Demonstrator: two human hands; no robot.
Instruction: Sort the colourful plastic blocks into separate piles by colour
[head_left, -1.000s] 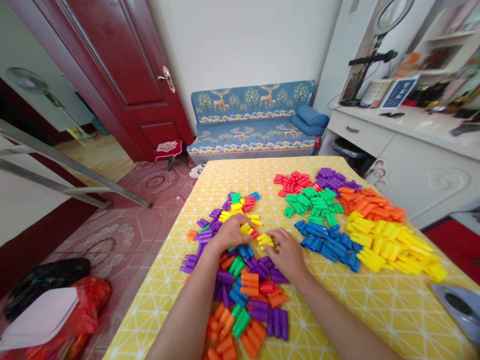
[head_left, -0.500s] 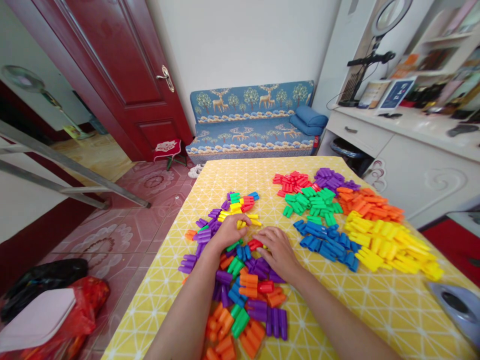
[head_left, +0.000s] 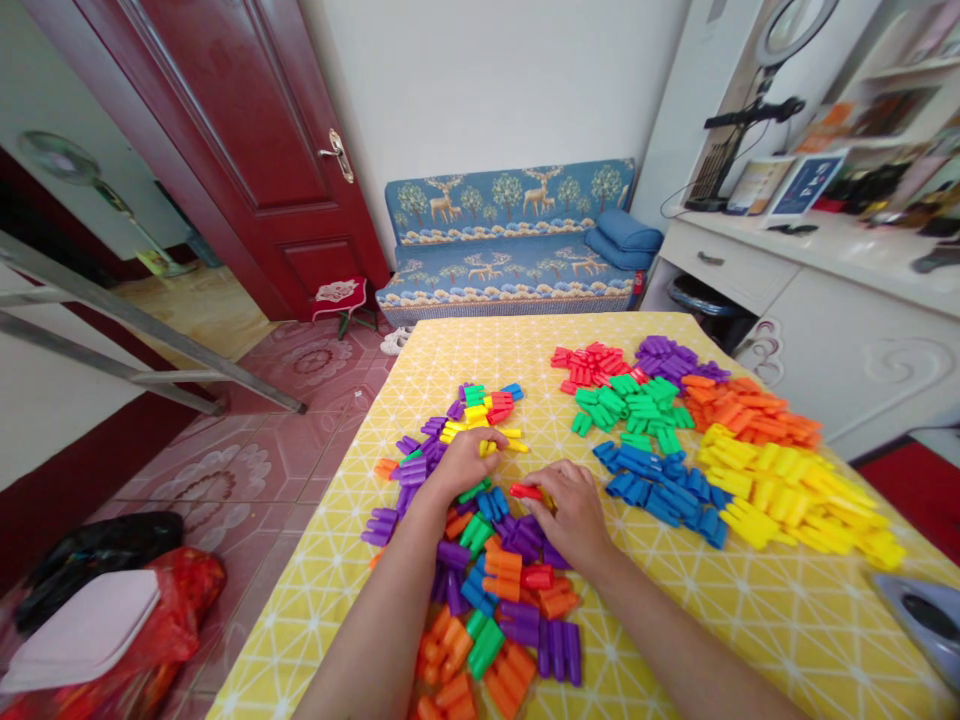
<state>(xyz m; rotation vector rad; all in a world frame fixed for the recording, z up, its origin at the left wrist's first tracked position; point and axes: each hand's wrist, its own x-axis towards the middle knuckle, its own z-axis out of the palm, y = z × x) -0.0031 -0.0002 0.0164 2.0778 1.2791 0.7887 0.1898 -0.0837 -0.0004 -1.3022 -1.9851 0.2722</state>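
Note:
My left hand [head_left: 471,462] is closed over the mixed pile, its fingers curled on a yellow bullet-shaped plastic block [head_left: 487,448]. Other yellow blocks [head_left: 516,436] lie just beyond its fingertips. At the pile's right side my right hand [head_left: 571,508] is closed, with a red plastic block [head_left: 526,491] at its thumb and fingers. A bit of yellow shows under that palm, mostly hidden. Around both wrists spread purple blocks [head_left: 519,540], orange blocks [head_left: 501,572], green blocks [head_left: 486,645] and blue blocks [head_left: 493,503], loosely jumbled.
Single-colour heaps lie on the right: red [head_left: 589,366], purple [head_left: 667,360], green [head_left: 637,410], blue [head_left: 667,492], orange [head_left: 750,412] and yellow [head_left: 802,495]. A patterned yellow cloth [head_left: 637,640] covers the table. Beyond stand a blue sofa [head_left: 510,250] and white cabinet [head_left: 840,300].
My right hand has drawn slightly right with the red block, which now sits apart from the pile's edge. My left hand stays nearly in place. The whole view has shifted a little.

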